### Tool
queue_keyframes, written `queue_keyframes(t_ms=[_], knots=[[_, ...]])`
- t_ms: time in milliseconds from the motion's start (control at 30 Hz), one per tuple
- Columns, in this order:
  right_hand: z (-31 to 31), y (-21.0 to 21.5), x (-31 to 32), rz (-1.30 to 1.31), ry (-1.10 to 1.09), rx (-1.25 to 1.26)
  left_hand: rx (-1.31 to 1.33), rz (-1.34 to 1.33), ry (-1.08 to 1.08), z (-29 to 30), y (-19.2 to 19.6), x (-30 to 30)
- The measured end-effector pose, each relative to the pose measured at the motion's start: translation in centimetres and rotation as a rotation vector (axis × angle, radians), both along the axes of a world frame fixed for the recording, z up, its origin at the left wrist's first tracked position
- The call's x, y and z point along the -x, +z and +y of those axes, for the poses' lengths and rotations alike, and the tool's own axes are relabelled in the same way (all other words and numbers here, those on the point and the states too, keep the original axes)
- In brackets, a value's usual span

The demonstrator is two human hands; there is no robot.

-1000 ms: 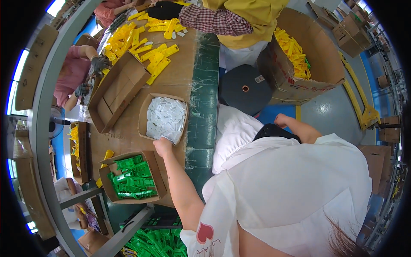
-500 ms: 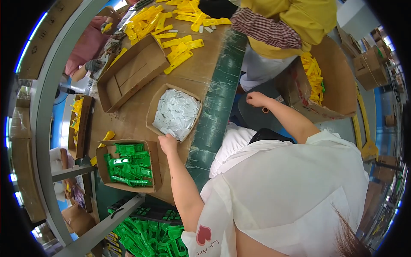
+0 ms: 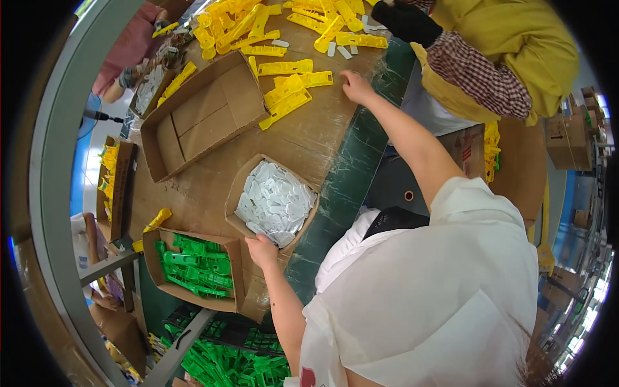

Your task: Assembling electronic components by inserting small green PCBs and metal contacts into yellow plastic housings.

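Left hand (image 3: 262, 251) clamps one brown cardboard box (image 3: 242, 186) of flat white pieces (image 3: 274, 201); right hand (image 3: 356, 88), apart, grip indeterminate.

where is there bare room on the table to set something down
The cardboard-covered table is bare between the empty cardboard tray and the box of green plastic parts, and between the box of white pieces and the right hand. Yellow plastic parts crowd the far end.
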State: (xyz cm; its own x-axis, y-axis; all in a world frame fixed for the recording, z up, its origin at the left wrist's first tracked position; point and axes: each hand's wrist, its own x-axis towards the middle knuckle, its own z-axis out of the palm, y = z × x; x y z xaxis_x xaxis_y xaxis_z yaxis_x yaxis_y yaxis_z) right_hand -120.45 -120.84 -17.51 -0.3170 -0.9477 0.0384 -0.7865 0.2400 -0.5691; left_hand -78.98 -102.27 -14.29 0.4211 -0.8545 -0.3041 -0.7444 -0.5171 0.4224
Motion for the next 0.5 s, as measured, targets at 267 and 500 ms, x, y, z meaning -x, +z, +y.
queue_keyframes(t_ms=[267,500], knots=[[-4.0,-0.4,1.0,0.075,0.127,-0.154,-0.003,-0.005,0.044,0.2,0.2,0.2],[-1.3,0.4,0.5,-0.6,-0.162,0.043,0.051,0.223,-0.005,1.8,1.0,-0.8]])
